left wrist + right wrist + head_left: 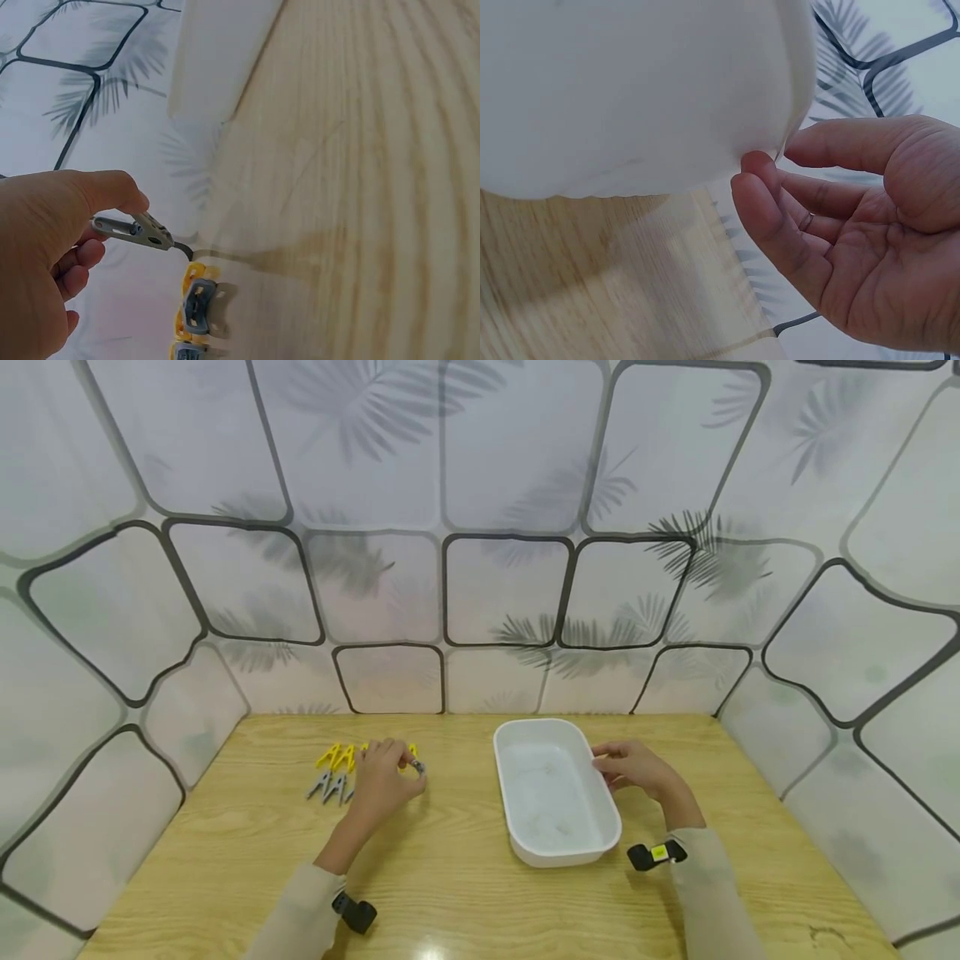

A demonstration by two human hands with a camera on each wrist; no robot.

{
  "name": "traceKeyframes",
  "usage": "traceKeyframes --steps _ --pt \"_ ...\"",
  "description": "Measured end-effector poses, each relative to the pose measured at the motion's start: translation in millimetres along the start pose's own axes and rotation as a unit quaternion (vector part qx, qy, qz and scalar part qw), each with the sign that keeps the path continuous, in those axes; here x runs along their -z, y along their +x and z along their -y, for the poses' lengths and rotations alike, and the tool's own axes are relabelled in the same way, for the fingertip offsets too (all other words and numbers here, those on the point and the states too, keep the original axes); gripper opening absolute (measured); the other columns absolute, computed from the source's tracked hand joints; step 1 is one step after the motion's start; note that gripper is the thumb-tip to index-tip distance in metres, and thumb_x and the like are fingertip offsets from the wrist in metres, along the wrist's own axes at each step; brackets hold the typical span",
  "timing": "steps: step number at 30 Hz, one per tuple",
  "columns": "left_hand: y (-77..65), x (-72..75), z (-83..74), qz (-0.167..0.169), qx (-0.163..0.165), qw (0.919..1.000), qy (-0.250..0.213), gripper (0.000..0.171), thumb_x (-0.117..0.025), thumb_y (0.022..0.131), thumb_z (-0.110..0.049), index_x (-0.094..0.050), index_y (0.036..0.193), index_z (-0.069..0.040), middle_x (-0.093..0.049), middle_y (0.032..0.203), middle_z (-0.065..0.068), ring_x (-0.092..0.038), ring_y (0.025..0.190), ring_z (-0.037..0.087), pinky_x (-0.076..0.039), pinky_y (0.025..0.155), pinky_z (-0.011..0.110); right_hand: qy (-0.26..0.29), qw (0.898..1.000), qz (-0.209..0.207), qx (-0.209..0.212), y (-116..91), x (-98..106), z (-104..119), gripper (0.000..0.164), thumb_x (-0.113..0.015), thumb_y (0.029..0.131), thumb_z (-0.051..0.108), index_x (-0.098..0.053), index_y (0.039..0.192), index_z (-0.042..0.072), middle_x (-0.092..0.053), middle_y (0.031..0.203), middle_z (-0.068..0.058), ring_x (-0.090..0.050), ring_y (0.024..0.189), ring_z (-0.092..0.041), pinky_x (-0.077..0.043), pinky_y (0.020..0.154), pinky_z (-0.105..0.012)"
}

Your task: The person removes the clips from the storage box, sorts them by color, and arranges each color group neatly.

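Observation:
My left hand (pixel 383 779) pinches a grey clothespin (pixel 139 231) between thumb and fingers, above the table. Just left of that hand stand a row of yellow clothespins (pixel 347 757) and a nearer row of grey clothespins (pixel 337 787); the hand partly covers both rows. At the middle right of the table is a white plastic tub (pixel 558 802) with rounded corners, and no contents show inside it. My right hand (pixel 636 768) holds the tub's right side near the far end, fingertips and thumb (pixel 840 144) at its edge.
The light wood-grain table (pixel 457 902) meets a patterned wall covering (pixel 390 585) at the back and on both sides. A black wrist camera (pixel 354 912) sits on the left sleeve, another black camera (pixel 657 855) on the right.

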State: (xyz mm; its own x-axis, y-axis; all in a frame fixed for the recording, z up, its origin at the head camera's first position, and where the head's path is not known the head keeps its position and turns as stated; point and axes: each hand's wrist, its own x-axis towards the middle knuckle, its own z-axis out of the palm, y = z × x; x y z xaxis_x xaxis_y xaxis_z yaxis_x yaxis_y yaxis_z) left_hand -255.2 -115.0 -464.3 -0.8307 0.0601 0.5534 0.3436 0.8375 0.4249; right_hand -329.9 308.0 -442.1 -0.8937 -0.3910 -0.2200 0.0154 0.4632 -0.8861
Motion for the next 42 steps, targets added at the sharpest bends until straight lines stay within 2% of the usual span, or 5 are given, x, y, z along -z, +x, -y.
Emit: traceKeyframes --steps 7,13,25,36,42 --pt "-10.2 -3.3 -1.2 0.043 0.044 0.9980 0.018 0.021 -0.081 0.076 -0.013 -0.061 0.083 -0.010 -0.055 0.077 0.003 -0.042 0.079 0.022 -0.031 0.079 0.045 0.000 1.000 0.004 0.001 -3 -1 -4 0.048 -0.059 0.103 0.015 -0.051 0.140 -0.013 -0.073 0.099 -0.012 -0.067 0.080 -0.015 -0.060 0.073 -0.034" --pt "-15.6 -4.3 0.3 0.031 0.059 0.9971 0.038 0.024 -0.083 0.072 -0.011 -0.062 0.083 -0.008 -0.059 0.079 0.006 -0.049 0.083 0.027 -0.035 0.086 0.055 -0.005 1.000 0.002 0.010 1 -1 -1 0.048 -0.058 0.103 0.016 -0.051 0.141 -0.012 -0.074 0.103 -0.014 -0.068 0.082 -0.014 -0.060 0.075 -0.034" --pt "-10.4 -8.3 -3.9 0.053 0.105 0.9858 0.120 0.036 -0.086 0.074 -0.030 -0.056 0.077 -0.011 -0.059 0.083 0.009 -0.049 0.082 0.030 -0.033 0.081 0.050 -0.004 1.000 -0.002 0.002 4 4 -1 0.048 -0.059 0.103 0.016 -0.051 0.140 -0.012 -0.074 0.097 -0.008 -0.069 0.080 -0.014 -0.060 0.074 -0.033" --pt "-12.0 -9.3 -3.1 0.083 0.132 0.9786 0.134 0.037 -0.083 0.076 -0.031 -0.052 0.072 -0.012 -0.057 0.086 0.012 -0.048 0.086 0.033 -0.031 0.082 0.050 -0.006 1.000 -0.008 0.000 5 1 -1 0.046 -0.059 0.102 0.015 -0.053 0.139 -0.012 -0.073 0.094 -0.005 -0.068 0.079 -0.014 -0.060 0.073 -0.032" --pt "-14.2 -9.7 -3.4 0.099 0.144 0.9759 0.131 0.043 -0.085 0.074 -0.033 -0.048 0.067 -0.013 -0.054 0.084 0.010 -0.046 0.086 0.032 -0.030 0.082 0.049 -0.009 1.000 -0.001 0.002 2 1 1 0.046 -0.059 0.102 0.016 -0.052 0.139 -0.012 -0.074 0.098 -0.009 -0.068 0.080 -0.014 -0.060 0.074 -0.034"
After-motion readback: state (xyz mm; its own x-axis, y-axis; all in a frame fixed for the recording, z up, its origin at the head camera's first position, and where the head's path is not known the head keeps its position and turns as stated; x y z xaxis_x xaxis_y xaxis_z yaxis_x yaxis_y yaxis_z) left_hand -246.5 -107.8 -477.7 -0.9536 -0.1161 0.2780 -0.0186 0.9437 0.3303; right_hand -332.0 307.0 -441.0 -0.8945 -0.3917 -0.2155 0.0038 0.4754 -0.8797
